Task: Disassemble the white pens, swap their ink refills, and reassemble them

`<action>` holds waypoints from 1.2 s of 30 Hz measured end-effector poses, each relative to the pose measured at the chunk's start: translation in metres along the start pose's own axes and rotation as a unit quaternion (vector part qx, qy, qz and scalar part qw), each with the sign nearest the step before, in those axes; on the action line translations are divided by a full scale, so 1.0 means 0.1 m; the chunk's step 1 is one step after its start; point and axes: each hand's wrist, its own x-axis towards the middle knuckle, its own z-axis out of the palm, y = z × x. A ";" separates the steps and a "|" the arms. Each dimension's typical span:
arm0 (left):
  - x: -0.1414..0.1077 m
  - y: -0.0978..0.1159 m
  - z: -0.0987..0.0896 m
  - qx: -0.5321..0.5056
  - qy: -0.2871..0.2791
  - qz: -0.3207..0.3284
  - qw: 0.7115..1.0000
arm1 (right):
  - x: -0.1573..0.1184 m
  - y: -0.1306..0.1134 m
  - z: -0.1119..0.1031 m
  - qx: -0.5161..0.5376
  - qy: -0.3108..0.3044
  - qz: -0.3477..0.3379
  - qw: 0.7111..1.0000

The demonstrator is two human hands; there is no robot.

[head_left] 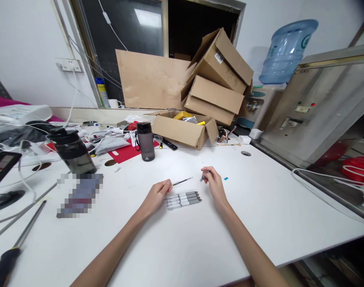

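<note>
My left hand [157,194] pinches one end of a thin pen refill [183,181], which points to the right above the white table. Several white and grey pens [184,200] lie side by side just below it, their grey ends to the right. My right hand [213,184] has its fingers closed on a small grey pen part [203,176], mostly hidden by the fingertips. A gap separates the refill tip from that part. A tiny blue piece [226,178] rests on the table to the right of my right hand.
Behind my hands stand a dark bottle [147,143] and an opened cardboard box [179,129]. A black remote [170,144] lies between them. To the left are a second bottle [72,151], a blurred-out flat item [82,195], a screwdriver [30,225] and tangled cables.
</note>
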 end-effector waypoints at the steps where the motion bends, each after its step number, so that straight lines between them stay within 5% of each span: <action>1: -0.01 0.01 0.00 0.011 0.004 0.001 1.000 | -0.01 0.01 0.01 -0.009 -0.008 0.004 1.000; 8: -0.01 0.01 -0.01 0.096 0.021 0.029 0.995 | -0.17 -0.02 0.16 -0.036 -0.138 0.059 0.988; 24: -0.03 0.01 0.01 0.112 0.007 0.033 0.993 | -0.25 -0.11 0.19 -0.078 -0.185 0.015 0.980; 36: 0.01 -0.03 -0.09 0.067 0.020 0.022 0.997 | -0.07 -0.10 0.00 -0.049 0.006 -0.001 0.999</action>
